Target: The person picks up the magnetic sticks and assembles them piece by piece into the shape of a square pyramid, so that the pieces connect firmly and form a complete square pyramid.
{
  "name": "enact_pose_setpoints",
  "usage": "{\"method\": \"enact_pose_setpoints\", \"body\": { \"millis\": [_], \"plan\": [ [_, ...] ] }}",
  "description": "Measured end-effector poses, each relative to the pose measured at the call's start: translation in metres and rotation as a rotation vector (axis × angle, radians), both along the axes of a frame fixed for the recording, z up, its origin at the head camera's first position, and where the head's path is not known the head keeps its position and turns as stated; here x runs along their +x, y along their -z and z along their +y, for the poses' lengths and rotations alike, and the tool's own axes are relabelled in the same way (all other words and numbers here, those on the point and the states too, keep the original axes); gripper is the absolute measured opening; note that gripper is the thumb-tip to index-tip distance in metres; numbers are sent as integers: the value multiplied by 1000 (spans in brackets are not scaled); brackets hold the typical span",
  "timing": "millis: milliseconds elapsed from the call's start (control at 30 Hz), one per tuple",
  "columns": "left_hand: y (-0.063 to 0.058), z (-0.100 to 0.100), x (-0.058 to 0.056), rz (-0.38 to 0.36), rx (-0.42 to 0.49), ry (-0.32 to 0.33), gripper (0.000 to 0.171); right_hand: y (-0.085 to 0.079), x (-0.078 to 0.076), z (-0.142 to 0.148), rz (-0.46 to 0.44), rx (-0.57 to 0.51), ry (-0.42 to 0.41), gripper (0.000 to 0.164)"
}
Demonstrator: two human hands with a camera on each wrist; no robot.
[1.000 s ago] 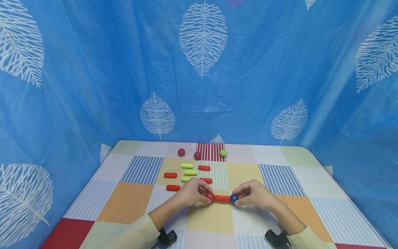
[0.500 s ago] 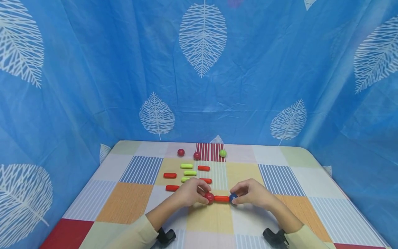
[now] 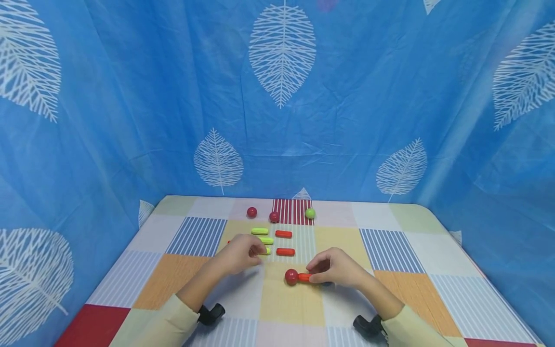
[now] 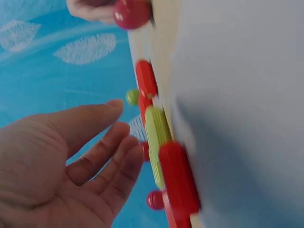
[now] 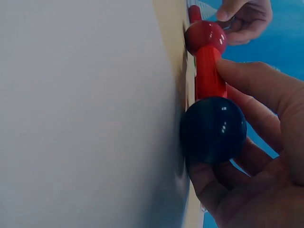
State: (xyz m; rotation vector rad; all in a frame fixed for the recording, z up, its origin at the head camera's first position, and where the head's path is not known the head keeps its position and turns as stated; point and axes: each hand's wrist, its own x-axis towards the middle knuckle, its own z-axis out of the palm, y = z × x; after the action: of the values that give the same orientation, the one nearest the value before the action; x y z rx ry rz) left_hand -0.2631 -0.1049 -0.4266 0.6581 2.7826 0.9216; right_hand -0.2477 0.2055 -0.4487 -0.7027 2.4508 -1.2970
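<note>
A red ball (image 3: 291, 276), a red rod (image 5: 209, 71) and a dark blue ball (image 5: 213, 130) form one joined piece lying on the table. My right hand (image 3: 340, 270) pinches its rod between thumb and fingers, largely covering the blue end from the head view. To the left, my left hand (image 3: 239, 253) hovers with loosely bent fingers and nothing between them. It is beside the yellow-green rods (image 3: 259, 231) and hides part of the nearest one. In the left wrist view a loose red rod (image 4: 178, 178) lies close to its fingers.
Two more red rods (image 3: 285, 251) lie right of the yellow-green ones. Farther back sit two red balls (image 3: 252, 212) and a green ball (image 3: 310, 213). A patchwork cloth (image 3: 295, 306) covers the table, and a blue leaf-print curtain (image 3: 338, 96) surrounds it on three sides.
My left hand has let go of the red ball and moved left toward the loose rods. My right hand has shifted left from the blue ball onto the joined red rod.
</note>
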Motion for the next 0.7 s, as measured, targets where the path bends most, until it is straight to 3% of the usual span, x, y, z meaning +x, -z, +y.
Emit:
{"method": "enact_pose_setpoints", "body": {
  "millis": [133, 367, 700],
  "plan": [
    [-1, -9, -3, 29, -86, -21, 17, -2, 0, -6, 0, 23, -24, 21],
    [1, -20, -4, -12, -193, -27, 25, -3, 1, -10, -18, 38, -71, 19],
    [-1, -25, -2, -35, -242, -25, 28, 2, 6, 5, -32, 66, 74, 19]
  ]
}}
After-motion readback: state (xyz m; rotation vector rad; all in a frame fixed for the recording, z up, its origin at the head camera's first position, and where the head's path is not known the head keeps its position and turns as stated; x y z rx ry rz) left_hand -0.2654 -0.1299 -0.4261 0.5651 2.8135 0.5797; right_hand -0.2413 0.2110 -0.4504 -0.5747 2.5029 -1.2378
